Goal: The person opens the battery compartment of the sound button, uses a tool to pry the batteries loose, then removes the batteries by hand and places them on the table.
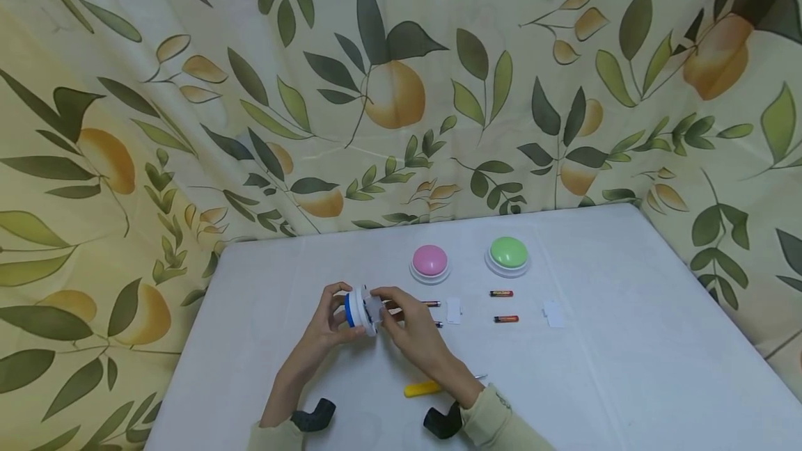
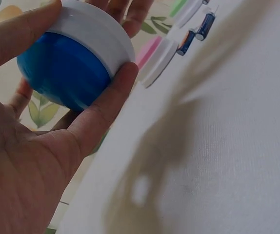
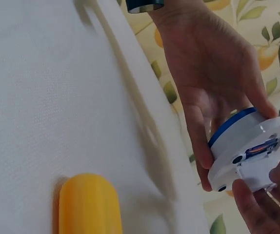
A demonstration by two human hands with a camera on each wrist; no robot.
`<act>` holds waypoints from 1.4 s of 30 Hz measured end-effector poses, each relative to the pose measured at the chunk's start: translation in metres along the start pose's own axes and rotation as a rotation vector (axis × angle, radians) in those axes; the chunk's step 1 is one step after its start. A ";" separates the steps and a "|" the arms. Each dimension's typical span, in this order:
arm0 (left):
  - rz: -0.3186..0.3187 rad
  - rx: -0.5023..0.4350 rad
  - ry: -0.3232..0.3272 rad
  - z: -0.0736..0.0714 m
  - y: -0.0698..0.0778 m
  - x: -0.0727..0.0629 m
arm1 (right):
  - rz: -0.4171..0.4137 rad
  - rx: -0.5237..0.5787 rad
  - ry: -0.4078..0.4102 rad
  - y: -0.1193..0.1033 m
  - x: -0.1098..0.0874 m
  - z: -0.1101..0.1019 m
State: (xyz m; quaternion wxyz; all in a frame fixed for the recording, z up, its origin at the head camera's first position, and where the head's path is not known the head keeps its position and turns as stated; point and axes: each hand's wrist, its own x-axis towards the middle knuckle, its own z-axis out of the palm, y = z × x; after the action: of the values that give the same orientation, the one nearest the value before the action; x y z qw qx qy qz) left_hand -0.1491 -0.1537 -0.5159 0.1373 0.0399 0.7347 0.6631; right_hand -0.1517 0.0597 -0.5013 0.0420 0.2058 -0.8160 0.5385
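My left hand (image 1: 326, 322) grips a round white push light with a blue dome (image 2: 64, 68), raised over the table and tilted so its underside faces right. In the right wrist view its battery compartment (image 3: 262, 147) shows, partly uncovered, with a battery inside and small dark feet around the rim. With its thumb and fingertips, my right hand (image 1: 416, 333) pinches a white battery cover (image 3: 256, 170) against that underside. The cover overlaps part of the compartment.
A pink push light (image 1: 429, 261) and a green one (image 1: 508, 253) stand at the back. Several batteries (image 1: 501, 294) lie nearer, beside two white covers (image 1: 454, 310), (image 1: 553, 314). Under my right forearm lies a screwdriver with a yellow handle (image 1: 422, 389).
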 end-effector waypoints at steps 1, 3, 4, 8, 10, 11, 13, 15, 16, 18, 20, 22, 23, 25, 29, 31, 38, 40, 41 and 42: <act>-0.001 0.002 0.001 -0.001 0.000 0.000 | 0.007 0.003 0.002 0.001 0.001 0.001; -0.005 0.008 0.004 -0.004 0.000 0.000 | 0.022 0.014 0.005 0.003 0.003 0.002; -0.009 0.010 0.009 -0.005 0.000 0.000 | 0.027 0.016 0.006 0.003 0.004 0.003; -0.011 0.007 0.034 -0.013 0.001 -0.003 | 0.068 0.015 -0.010 0.004 0.008 0.009; -0.005 0.002 0.054 -0.017 0.002 -0.004 | 0.093 -0.001 -0.033 0.003 0.011 0.013; 0.000 -0.006 0.061 -0.019 0.002 -0.004 | 0.105 -0.012 -0.046 0.002 0.012 0.015; 0.005 -0.018 0.074 -0.023 0.003 -0.005 | 0.126 -0.044 -0.073 0.001 0.014 0.019; 0.011 -0.029 0.082 -0.026 0.003 -0.006 | 0.135 -0.078 -0.090 0.001 0.018 0.022; 0.012 -0.035 0.085 -0.028 0.003 -0.006 | 0.134 -0.094 -0.095 0.002 0.019 0.024; 0.015 -0.043 0.090 -0.030 0.004 -0.007 | 0.140 -0.131 -0.104 0.002 0.022 0.027; 0.021 -0.050 0.094 -0.031 0.004 -0.008 | 0.144 -0.172 -0.113 0.004 0.024 0.030; 0.030 -0.056 0.094 -0.032 0.005 -0.008 | 0.152 -0.212 -0.126 0.006 0.026 0.033; 0.034 -0.058 0.093 -0.032 0.005 -0.009 | 0.162 -0.232 -0.135 0.008 0.026 0.035; 0.039 -0.058 0.092 -0.033 0.006 -0.009 | 0.180 -0.266 -0.155 0.009 0.026 0.037; 0.038 -0.051 0.094 -0.034 0.006 -0.010 | 0.207 -0.327 -0.198 0.011 0.027 0.039; 0.037 -0.051 0.096 -0.034 0.007 -0.010 | 0.203 -0.358 -0.209 0.011 0.027 0.040; 0.042 -0.051 0.093 -0.034 0.008 -0.011 | 0.196 -0.417 -0.207 0.007 0.030 0.043; 0.040 -0.049 0.094 -0.034 0.008 -0.011 | 0.191 -0.428 -0.202 0.007 0.031 0.043; 0.038 -0.048 0.094 -0.034 0.008 -0.011 | 0.191 -0.430 -0.202 0.007 0.031 0.043; 0.036 -0.046 0.093 -0.035 0.008 -0.011 | 0.187 -0.434 -0.200 0.007 0.032 0.044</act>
State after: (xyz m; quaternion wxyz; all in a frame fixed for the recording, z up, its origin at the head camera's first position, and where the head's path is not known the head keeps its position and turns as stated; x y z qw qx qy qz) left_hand -0.1487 -0.1886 -0.5038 0.0916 0.0191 0.7242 0.6832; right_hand -0.1769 0.0138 -0.5164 -0.0458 0.1676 -0.9282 0.3291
